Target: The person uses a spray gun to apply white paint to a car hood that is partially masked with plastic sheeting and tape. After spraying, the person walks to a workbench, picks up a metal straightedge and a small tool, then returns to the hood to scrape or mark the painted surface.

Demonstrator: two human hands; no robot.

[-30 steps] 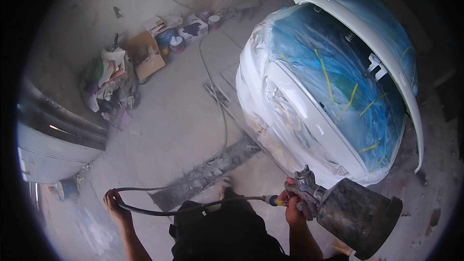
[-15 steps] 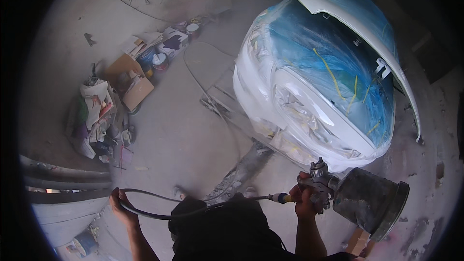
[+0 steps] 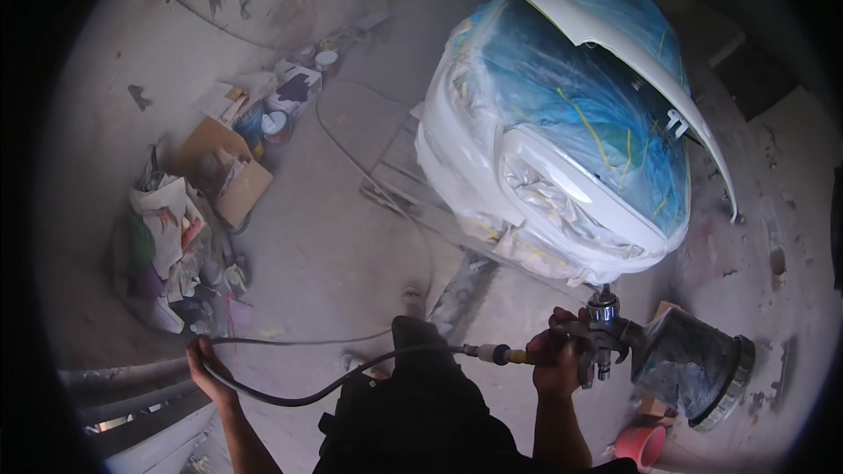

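My right hand point(image 3: 558, 353) is closed round the grip of a metal paint spray gun point(image 3: 604, 326). The gun's large grey cup point(image 3: 685, 360), smeared with paint, sticks out to the right. From the grip a dark air hose point(image 3: 342, 392) runs left through a coupling and loops at my left hand point(image 3: 209, 372), whose fingers are curled round it. Ahead of the gun stands a white car body point(image 3: 465, 132), its front partly wrapped in film. Blue masking film point(image 3: 553, 105) with yellow tape strips covers its opening, and a raised white panel point(image 3: 632, 44) arches over it.
Along the left lie an open cardboard box point(image 3: 219, 167), a heap of papers and rubbish point(image 3: 171, 246) and paint cans point(image 3: 275, 125). The hose trails across the grey floor point(image 3: 307, 228). A red bucket point(image 3: 641, 446) stands at the lower right, near the gun's cup.
The view has shifted, and the car sits slightly further left and higher. The spray gun has turned more upright. A leg has come forward, and the red bucket now shows.
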